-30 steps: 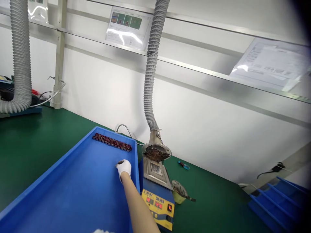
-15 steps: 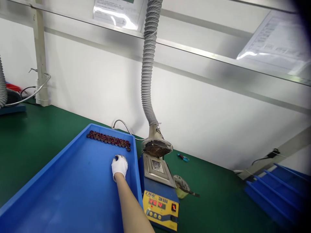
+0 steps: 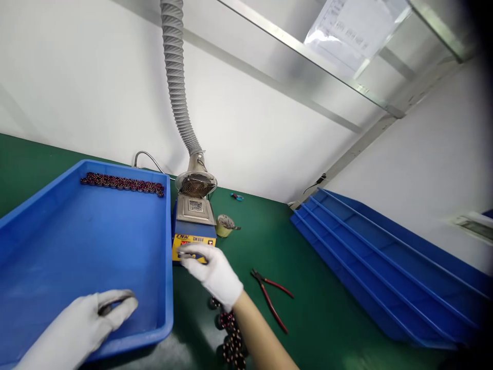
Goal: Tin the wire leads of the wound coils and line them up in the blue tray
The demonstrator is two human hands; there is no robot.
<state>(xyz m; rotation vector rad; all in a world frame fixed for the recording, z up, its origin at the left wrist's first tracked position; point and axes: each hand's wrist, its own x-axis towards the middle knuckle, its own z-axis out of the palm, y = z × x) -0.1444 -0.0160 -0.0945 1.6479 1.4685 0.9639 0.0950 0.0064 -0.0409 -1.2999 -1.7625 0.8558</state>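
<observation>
My left hand, in a white glove with dark fingertips, is over the near end of the blue tray. Its thumb and fingers are curled together; whatever lies between them cannot be made out. My right hand, gloved alike, is in front of the yellow panel of the solder pot. Its fingertips meet in a pinch, and anything held there is too small to name. Below the right wrist, a cluster of small round dark parts with reddish windings sits on the green bench.
Rows of similar round parts line the tray's far end. Red-handled cutters lie right of my arm. A small cup stands beside the pot, under a fume hose. Stacked blue trays lean at right.
My right hand has left the tray's far end and come back to the front of the solder pot. My left hand has entered the view. The camera has turned right.
</observation>
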